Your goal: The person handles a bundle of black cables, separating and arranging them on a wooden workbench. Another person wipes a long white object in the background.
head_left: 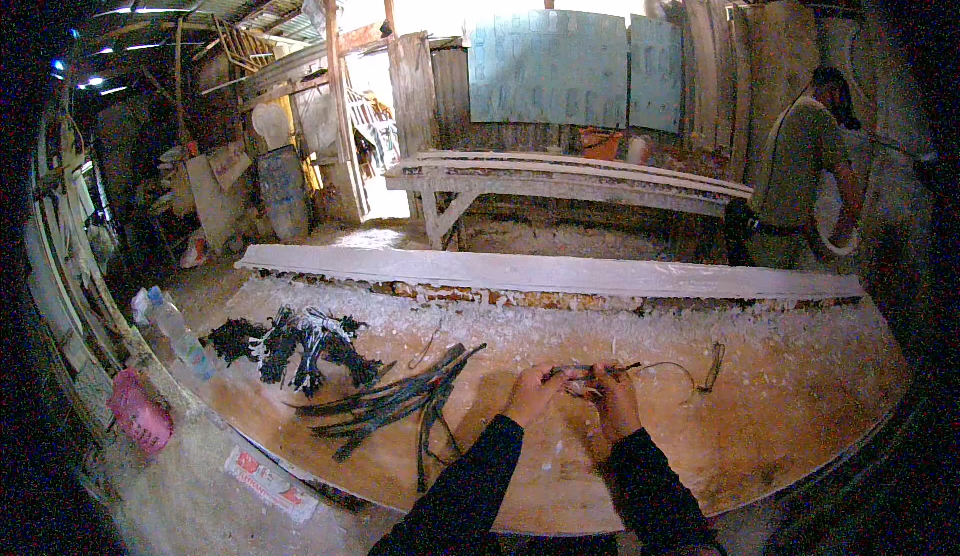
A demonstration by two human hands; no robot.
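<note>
Over the middle of the wooden board, my left hand (530, 396) and my right hand (614, 406) are close together, fingers closed on a thin dark strip (572, 369). Its end sticks out past my right fingers, and a thin cord (668, 364) runs from there to a small loop (713, 368) on the right. Exactly how the strip and cord join is too small to see. Left of my hands lies a loose heap of long black strips (400, 396). Behind it are several bunches of short black pieces (310, 348), some with pale strands.
A whitened plank (540, 271) spans the board's far edge. At the left stand a clear plastic bottle (178, 328) and, lower, a pink perforated shoe (140, 411). A printed sack (268, 481) lies beside the board. Farther back are a long bench (570, 178) and another person (800, 166).
</note>
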